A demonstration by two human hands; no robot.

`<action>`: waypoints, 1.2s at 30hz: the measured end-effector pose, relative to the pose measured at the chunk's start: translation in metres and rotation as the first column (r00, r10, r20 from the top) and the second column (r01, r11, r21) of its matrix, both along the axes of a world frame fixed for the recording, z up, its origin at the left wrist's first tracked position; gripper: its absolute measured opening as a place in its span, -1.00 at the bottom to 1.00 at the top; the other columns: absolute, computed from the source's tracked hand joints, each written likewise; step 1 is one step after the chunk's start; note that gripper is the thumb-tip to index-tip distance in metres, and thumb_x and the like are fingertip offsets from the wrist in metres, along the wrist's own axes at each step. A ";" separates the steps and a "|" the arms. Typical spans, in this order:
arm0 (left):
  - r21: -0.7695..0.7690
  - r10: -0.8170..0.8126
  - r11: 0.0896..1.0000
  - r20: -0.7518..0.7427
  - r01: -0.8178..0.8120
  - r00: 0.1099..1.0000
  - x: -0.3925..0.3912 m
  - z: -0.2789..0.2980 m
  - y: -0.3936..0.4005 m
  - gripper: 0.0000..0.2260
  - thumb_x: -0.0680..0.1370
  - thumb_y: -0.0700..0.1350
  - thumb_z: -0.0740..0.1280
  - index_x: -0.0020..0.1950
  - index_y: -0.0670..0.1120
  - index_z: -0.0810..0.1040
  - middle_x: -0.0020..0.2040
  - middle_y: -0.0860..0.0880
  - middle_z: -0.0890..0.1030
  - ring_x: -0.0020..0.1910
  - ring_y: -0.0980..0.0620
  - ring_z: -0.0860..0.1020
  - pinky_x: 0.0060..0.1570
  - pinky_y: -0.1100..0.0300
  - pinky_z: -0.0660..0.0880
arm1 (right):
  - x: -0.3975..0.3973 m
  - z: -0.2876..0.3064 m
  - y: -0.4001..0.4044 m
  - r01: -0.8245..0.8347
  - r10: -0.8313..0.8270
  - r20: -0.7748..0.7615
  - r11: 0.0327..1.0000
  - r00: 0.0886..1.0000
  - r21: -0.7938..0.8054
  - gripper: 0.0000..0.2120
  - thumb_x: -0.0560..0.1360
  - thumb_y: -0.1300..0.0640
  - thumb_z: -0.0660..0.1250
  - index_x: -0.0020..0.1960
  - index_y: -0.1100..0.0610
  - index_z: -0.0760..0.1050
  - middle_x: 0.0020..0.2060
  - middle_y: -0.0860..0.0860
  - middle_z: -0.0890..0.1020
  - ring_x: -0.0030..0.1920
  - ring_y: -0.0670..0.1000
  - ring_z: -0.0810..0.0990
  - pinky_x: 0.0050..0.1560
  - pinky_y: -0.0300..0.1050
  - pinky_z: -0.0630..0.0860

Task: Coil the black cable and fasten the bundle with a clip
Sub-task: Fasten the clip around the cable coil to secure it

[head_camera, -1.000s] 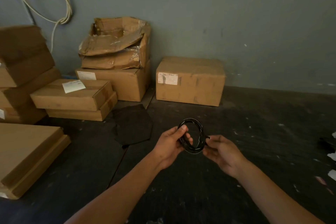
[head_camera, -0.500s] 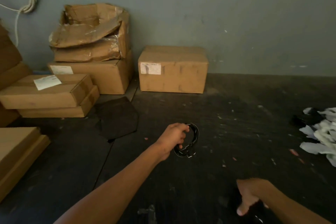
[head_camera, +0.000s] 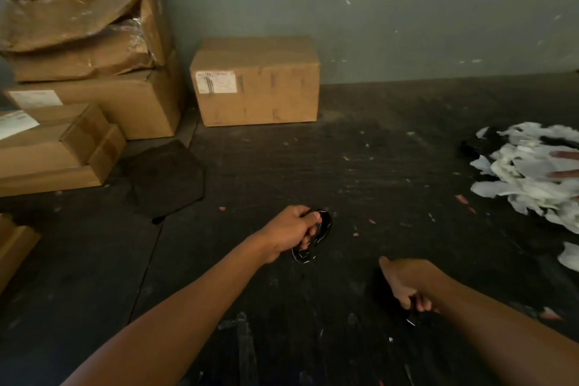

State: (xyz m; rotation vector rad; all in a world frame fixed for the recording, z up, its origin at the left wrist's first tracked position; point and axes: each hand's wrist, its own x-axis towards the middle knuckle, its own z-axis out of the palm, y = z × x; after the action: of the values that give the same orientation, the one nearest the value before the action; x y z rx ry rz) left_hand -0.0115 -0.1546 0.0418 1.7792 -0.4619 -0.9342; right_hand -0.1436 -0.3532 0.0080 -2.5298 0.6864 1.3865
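Over on the left the boxes (head_camera: 94,110) are stacked against the wall, with a dark mat (head_camera: 167,177) flat on the floor (head_camera: 376,166) in front of them, and one lone box (head_camera: 255,81) stands further along.

In the middle, the left hand (head_camera: 289,232) is closed around the cable (head_camera: 316,236), which is already wound into a small bundle of loops held up off the floor. The fingers pass through the loops and the thumb sits on top, so the turns are pinched together on one side while the far side bulges free. It looks light and bendy, with enough spring that the loops would likely fan out if the grip loosened. I'd keep hold right where the turns cross and put the clip close beside that pinch, where the strands lie tightest.

To the right and lower, the right hand (head_camera: 407,287) is curled around something small and dark; whether that is the clip I cannot tell. The two hands are well apart.

At the far right lies a heap of white scraps (head_camera: 532,172), with what seem to be another person's fingertips at the frame edge.
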 end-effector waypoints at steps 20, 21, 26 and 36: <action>0.138 0.031 0.989 0.223 -0.062 0.974 0.012 0.011 0.022 -0.81 0.67 -0.05 0.16 0.27 0.09 0.28 -0.18 0.01 0.49 -0.34 0.16 0.47 -0.55 0.42 0.36 | 0.092 0.056 0.033 0.080 -0.677 0.468 0.611 0.569 0.787 -0.72 0.41 0.42 0.39 0.00 0.14 0.43 -0.08 0.17 0.55 -0.17 0.07 0.58 -0.21 -0.11 0.58; 0.108 0.036 0.992 0.214 -0.060 0.976 0.013 0.014 0.024 -0.85 0.67 -0.05 0.14 0.23 0.11 0.33 -0.18 0.02 0.48 -0.34 0.17 0.45 -0.53 0.40 0.36 | 0.098 0.062 0.039 0.049 -0.693 0.486 0.599 0.532 0.800 -0.73 0.41 0.42 0.38 -0.02 0.14 0.43 -0.12 0.16 0.55 -0.19 0.07 0.57 -0.20 -0.09 0.58; -0.022 0.102 0.995 0.115 -0.101 0.988 0.023 0.026 0.031 -0.82 0.66 0.08 0.10 0.11 0.11 0.47 -0.14 0.01 0.48 -0.23 0.08 0.41 -0.25 0.17 0.38 | 0.115 0.080 0.062 -0.088 -0.713 0.553 0.577 0.430 0.812 -0.77 0.44 0.38 0.40 -0.02 0.14 0.43 -0.26 0.08 0.56 -0.30 -0.02 0.54 -0.30 -0.17 0.50; -0.123 0.274 0.955 0.006 -0.271 0.962 0.030 0.035 0.040 -0.82 0.62 0.11 0.19 -0.05 0.17 0.57 -0.42 0.16 0.45 -0.49 0.23 0.38 -0.45 0.28 0.36 | 0.119 0.089 0.076 -0.239 -0.706 0.629 0.582 0.326 0.777 -0.84 0.52 0.35 0.34 0.00 0.13 0.51 -0.14 0.05 0.58 -0.09 -0.01 0.57 -0.16 -0.26 0.52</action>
State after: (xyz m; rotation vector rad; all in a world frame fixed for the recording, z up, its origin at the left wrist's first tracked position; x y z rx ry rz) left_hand 0.0187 -0.1145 0.0770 1.6933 -0.2716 -0.6784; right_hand -0.0242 -0.2771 0.0968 -1.7705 0.1288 -0.1504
